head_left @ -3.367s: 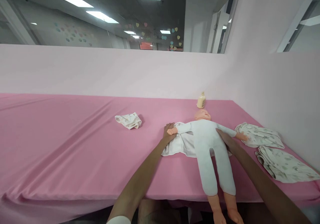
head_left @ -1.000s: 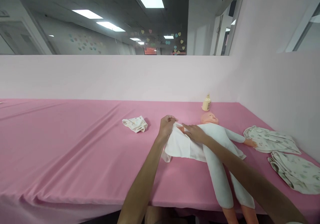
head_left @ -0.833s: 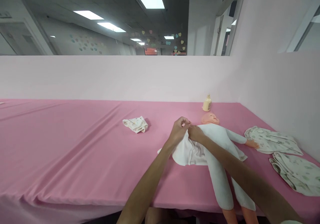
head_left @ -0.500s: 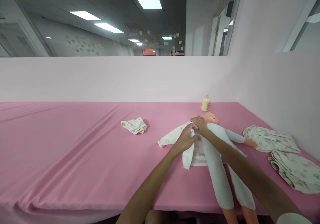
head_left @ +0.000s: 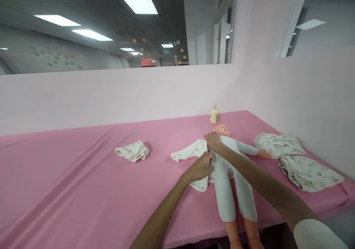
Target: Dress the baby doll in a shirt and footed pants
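A baby doll with a white cloth body lies on its back, its head at the far end and its legs over the table's front edge. Partly under it is a white patterned baby shirt, one sleeve spread out to the left. My left hand is closed in a pinch at the shirt's edge beside the doll's torso. Higher up, my right hand curls its fingers over the doll's shoulder, near the top of the sleeve. The doll's arm on that side is hidden, and what lies beneath my right fingers cannot be seen.
A crumpled patterned cloth lies to the left on the pink table cover. A cream pump bottle stands behind the doll's head. Two folded patterned cloths, the far one and the near one, lie right, near the wall.
The view has turned right. My left hand has moved away from my right hand, down along the doll's side; my right hand stays by the shoulder. The doll's torso now covers more of the shirt.
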`<state>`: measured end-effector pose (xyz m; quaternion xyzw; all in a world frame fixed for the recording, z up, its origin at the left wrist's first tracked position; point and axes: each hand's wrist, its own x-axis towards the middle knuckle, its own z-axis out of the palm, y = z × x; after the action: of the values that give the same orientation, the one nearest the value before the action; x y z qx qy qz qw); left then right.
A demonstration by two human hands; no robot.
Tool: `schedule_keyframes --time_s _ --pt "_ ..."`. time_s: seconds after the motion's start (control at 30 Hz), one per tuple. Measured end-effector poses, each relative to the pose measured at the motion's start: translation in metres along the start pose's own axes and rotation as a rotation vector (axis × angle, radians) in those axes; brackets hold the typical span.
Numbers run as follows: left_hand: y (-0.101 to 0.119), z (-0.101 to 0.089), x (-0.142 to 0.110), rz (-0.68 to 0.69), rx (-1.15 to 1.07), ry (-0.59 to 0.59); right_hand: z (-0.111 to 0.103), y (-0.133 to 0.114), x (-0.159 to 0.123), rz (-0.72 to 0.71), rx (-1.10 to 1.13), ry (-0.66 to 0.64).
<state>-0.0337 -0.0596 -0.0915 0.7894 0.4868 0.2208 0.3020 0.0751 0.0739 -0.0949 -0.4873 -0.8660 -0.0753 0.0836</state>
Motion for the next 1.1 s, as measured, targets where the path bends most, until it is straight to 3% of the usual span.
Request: schedule_keyframes --time_s 0.1,0.2,0.3,0.37,0.5,0.6,0.7,0.77,0.93,1.03,1.1 --pt "-0.003 -0.006 0.001 -0.048 -0.039 0.054 -0.004 0.006 -0.019 -0.01 0.031 0.038" --pt "-0.009 -0.01 0.005 -0.126 -0.003 0.212 -0.006 0.03 -0.056 0.019 0.167 0.194" --pt "-0.01 -0.012 0.015 -0.132 0.041 0.342 -0.002 0.07 -0.107 0.245 0.407 0.373" --pt "-0.002 -0.008 0.028 -0.071 0.068 0.361 0.003 0.097 -0.142 0.445 0.505 0.339" --pt "0.034 0.013 0.081 0.145 0.164 0.212 0.019 0.129 -0.185 0.574 0.543 0.094" --pt "0.06 0.038 0.137 0.281 0.316 0.036 0.031 0.135 -0.193 0.567 0.417 0.053" --pt "0.07 0.061 0.187 0.248 0.511 -0.159 0.041 0.137 -0.194 0.563 0.339 0.075" --pt "0.066 0.071 0.211 0.179 0.596 -0.226 0.045 0.138 -0.195 0.547 0.34 0.054" --pt "0.047 0.073 0.234 0.093 0.657 -0.247 0.041 0.135 -0.189 0.489 0.449 -0.014" --pt "0.047 0.062 0.231 0.08 0.666 -0.26 0.035 0.138 -0.18 0.436 0.468 -0.031" --pt "0.05 0.05 0.225 0.073 0.667 -0.267 0.031 0.149 -0.175 0.475 0.423 -0.01"
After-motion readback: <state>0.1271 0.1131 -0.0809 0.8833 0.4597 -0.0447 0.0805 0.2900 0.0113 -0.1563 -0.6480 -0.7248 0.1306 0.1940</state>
